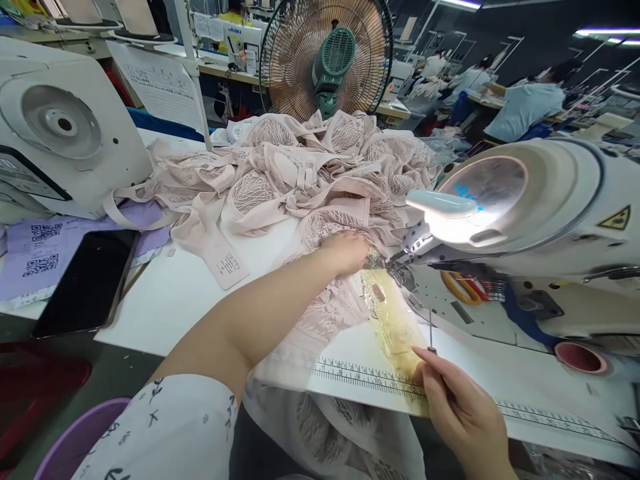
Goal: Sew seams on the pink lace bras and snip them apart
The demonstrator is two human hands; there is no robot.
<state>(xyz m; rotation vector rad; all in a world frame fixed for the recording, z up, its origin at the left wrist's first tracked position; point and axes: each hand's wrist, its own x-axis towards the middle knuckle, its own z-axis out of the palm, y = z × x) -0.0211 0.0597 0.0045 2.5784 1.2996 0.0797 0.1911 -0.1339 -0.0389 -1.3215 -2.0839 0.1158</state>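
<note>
My left hand (345, 251) rests with curled fingers on a pale pink lace garment (333, 303), pressing it down right beside the presser foot (397, 267) of the white sewing machine (525, 207). My right hand (457, 407) sits at the table's front edge, fingers pinched on a thin metal tool (431, 330) that points up toward the needle area. A yellowish taped patch (395, 320) on the machine bed lies between the two hands. A printed ruler strip (370, 375) runs along the front edge.
A heap of pink lace pieces (300, 173) covers the table's back. At left lie a black phone (87, 280), purple QR-code sheets (43, 250) and another machine (60, 127). A fan (327, 57) stands behind. Orange-handled scissors (465, 287) sit under the machine arm. Other workers sit far right.
</note>
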